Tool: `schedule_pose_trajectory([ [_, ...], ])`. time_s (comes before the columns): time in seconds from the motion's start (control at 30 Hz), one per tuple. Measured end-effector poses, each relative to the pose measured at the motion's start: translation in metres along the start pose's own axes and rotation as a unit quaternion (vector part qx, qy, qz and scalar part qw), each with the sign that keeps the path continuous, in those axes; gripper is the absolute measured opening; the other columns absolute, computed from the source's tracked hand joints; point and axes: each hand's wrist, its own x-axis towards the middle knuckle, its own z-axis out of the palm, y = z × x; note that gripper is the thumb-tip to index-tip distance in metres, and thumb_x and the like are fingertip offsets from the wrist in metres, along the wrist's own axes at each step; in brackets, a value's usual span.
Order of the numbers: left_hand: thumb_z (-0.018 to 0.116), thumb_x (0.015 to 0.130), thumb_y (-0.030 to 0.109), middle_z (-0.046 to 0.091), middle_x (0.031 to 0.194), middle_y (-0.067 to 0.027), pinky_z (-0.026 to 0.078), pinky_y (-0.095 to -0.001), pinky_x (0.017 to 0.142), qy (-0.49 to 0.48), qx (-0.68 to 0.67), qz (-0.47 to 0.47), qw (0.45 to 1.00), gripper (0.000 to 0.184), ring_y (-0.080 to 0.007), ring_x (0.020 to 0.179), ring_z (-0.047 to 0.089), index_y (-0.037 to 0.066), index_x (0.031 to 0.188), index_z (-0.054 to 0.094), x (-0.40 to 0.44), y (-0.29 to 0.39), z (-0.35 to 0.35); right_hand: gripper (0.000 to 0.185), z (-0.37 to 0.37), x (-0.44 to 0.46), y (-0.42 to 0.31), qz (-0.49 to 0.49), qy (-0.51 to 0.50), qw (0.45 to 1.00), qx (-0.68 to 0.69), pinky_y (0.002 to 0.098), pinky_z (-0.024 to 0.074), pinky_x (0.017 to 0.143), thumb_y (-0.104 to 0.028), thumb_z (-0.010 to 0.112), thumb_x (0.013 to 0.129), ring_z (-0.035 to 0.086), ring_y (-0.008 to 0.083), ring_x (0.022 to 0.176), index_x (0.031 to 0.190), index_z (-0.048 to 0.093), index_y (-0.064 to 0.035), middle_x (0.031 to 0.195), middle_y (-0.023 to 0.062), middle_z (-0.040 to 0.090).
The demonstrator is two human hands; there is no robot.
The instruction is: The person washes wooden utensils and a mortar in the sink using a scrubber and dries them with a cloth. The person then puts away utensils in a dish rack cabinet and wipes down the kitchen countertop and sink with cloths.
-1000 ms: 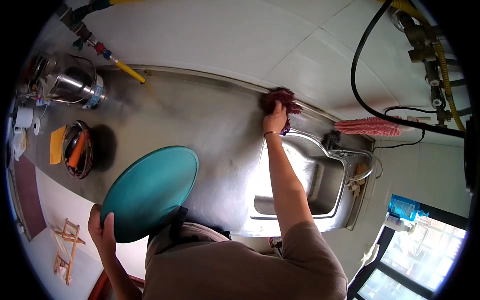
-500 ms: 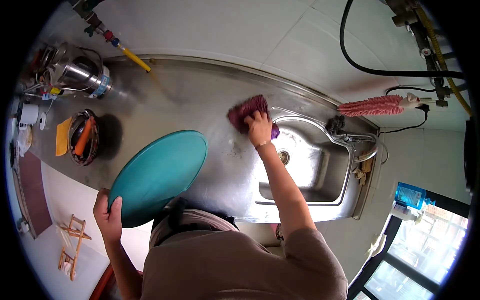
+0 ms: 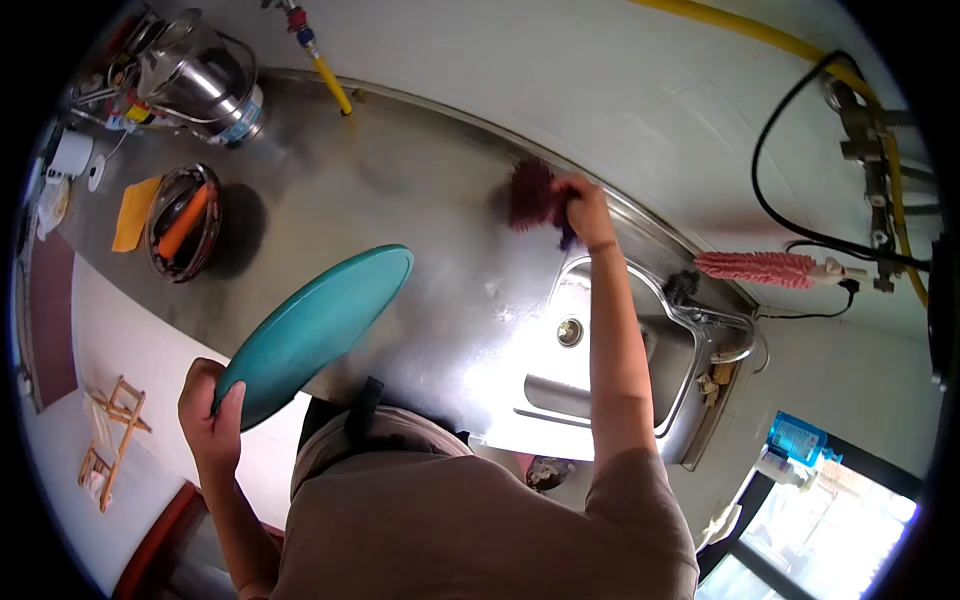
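Note:
My left hand [image 3: 212,410] grips the edge of a round teal cutting board [image 3: 318,325], which is tilted up above the counter's front edge. My fingers are behind the board and the thumb lies on its near face. My right hand [image 3: 585,212] is closed around a dark red-purple cloth [image 3: 533,195], its fingers partly hidden. Cloth and hand are at the back of the steel counter [image 3: 440,190], by the sink's upper left corner. The cloth's loose end is blurred.
A steel sink [image 3: 560,400] lies under my right forearm, with a faucet [image 3: 735,335] at its right. To the left stand a bowl [image 3: 215,225] holding a carrot [image 3: 184,225], an orange cloth [image 3: 134,215] and a steel pot [image 3: 205,85]. A pink duster [image 3: 755,268] hangs on the wall.
My right hand has moved with the cloth from beside the sink toward the back wall. The board in my left hand has tipped to a narrower angle. The camera view has turned.

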Motion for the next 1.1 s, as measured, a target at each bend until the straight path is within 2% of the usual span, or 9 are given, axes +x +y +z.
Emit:
schedule_pose_trajectory([
  [0.1,0.055,0.073,-0.001,0.046,0.071,-0.0089,0.036,-0.0274,0.061,0.031,0.026,-0.006,0.999,0.010,-0.0193,0.065,0.045,-0.002,0.071,0.045,-0.010,0.004,-0.012,0.041,0.057,0.055,-0.018,-0.168,0.035,0.970,-0.170,0.0349,0.0444,0.086,0.009,0.045,0.065,0.054,0.0297,0.101,0.095,0.063,-0.0115,0.110,0.0081,0.058],
  [0.2,0.055,0.074,-0.001,0.047,0.072,-0.0090,0.036,-0.0273,0.062,0.092,0.033,-0.036,0.995,0.007,-0.0190,0.067,0.045,-0.003,0.073,0.048,-0.027,-0.004,-0.028,0.037,0.111,0.062,0.014,-0.079,-0.020,0.955,-0.285,0.0415,0.0404,0.091,0.004,0.051,0.067,0.045,0.0322,0.113,0.096,0.064,-0.0165,0.123,0.0055,0.049],
  [0.37,0.054,0.083,0.006,0.050,0.078,-0.0052,0.035,-0.0244,0.069,0.200,-0.048,-0.095,0.974,0.010,-0.0135,0.073,0.045,-0.003,0.081,0.052,-0.049,-0.028,-0.051,0.035,0.149,-0.025,0.019,-0.135,0.006,0.918,-0.373,0.0494,0.0340,0.093,-0.006,0.057,0.067,0.040,0.0320,0.117,0.099,0.062,-0.0188,0.121,0.0067,0.048],
  [0.63,0.054,0.087,0.010,0.055,0.090,-0.0042,0.037,-0.0235,0.079,0.247,-0.089,-0.086,0.961,0.017,-0.0119,0.083,0.049,-0.004,0.096,0.056,-0.053,-0.074,-0.088,0.029,0.106,-0.257,0.013,-0.130,-0.046,0.909,-0.393,0.0452,0.0362,0.091,-0.004,0.060,0.061,0.043,0.0343,0.111,0.090,0.060,-0.0101,0.114,0.0114,0.051],
  [0.73,0.054,0.087,0.011,0.057,0.096,-0.0063,0.039,-0.0253,0.082,0.282,-0.131,-0.115,0.943,0.022,-0.0137,0.087,0.051,-0.005,0.103,0.056,-0.055,-0.093,-0.102,0.032,0.084,-0.285,0.025,0.109,0.039,0.964,-0.239,0.0347,0.0432,0.085,0.008,0.047,0.060,0.053,0.0270,0.096,0.086,0.060,-0.0055,0.098,0.0113,0.057],
  [0.8,0.054,0.087,0.010,0.058,0.098,-0.0068,0.039,-0.0258,0.082,0.278,-0.140,-0.107,0.944,0.024,-0.0142,0.088,0.052,-0.005,0.105,0.056,-0.057,-0.106,-0.114,0.043,0.072,-0.281,0.032,0.297,0.143,0.944,-0.033,0.0289,0.0450,0.082,0.010,0.034,0.059,0.056,0.0198,0.083,0.092,0.059,-0.0024,0.088,0.0092,0.061],
  [0.83,0.054,0.087,0.010,0.058,0.099,-0.0074,0.039,-0.0263,0.083,0.276,-0.143,-0.100,0.945,0.026,-0.0146,0.089,0.052,-0.006,0.107,0.055,-0.058,-0.110,-0.120,0.046,0.071,-0.264,0.007,0.305,0.157,0.939,-0.028,0.0283,0.0460,0.080,0.010,0.035,0.059,0.057,0.0192,0.083,0.098,0.058,-0.0013,0.091,0.0089,0.061],
  [1.03,0.054,0.086,0.010,0.058,0.097,-0.0067,0.040,-0.0268,0.082,0.285,-0.131,-0.104,0.944,0.026,-0.0143,0.088,0.052,-0.005,0.107,0.055,-0.063,-0.129,-0.146,0.052,0.179,-0.166,-0.116,0.128,0.066,0.986,0.089,0.0308,0.0439,0.087,0.009,0.041,0.063,0.056,0.0233,0.096,0.111,0.054,-0.0052,0.104,0.0140,0.057],
  [1.1,0.053,0.086,0.009,0.056,0.096,-0.0064,0.040,-0.0269,0.081,0.295,-0.134,-0.114,0.939,0.023,-0.0141,0.087,0.051,-0.005,0.105,0.055,-0.060,-0.121,-0.151,0.055,0.236,-0.145,-0.135,-0.075,-0.008,0.997,0.006,0.0383,0.0445,0.089,0.006,0.048,0.064,0.053,0.0345,0.103,0.117,0.052,-0.0082,0.111,0.0169,0.055],
])
